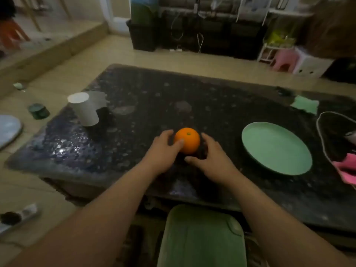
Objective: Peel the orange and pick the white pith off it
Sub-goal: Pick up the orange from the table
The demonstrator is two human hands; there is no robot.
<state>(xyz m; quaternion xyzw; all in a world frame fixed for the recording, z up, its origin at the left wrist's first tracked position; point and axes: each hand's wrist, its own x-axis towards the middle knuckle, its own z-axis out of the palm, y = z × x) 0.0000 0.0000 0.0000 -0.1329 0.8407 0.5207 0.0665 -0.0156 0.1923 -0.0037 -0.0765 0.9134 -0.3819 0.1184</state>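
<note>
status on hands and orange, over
Left hand grips orange, thumb on front. Right hand cupped beside it, contact unclear. Peel intact, fruit on table. Nothing in the way.

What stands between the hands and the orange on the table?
Nothing visible does. The left hand holds the orange, thumb on its front; the right hand curls close beside its other side, contact unclear.

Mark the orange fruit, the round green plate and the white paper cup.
Round orange fruit [189,143]: head view, middle of its peel.
Round green plate [275,147]: head view, bare centre.
White paper cup [85,112]: head view, side wall.
</note>
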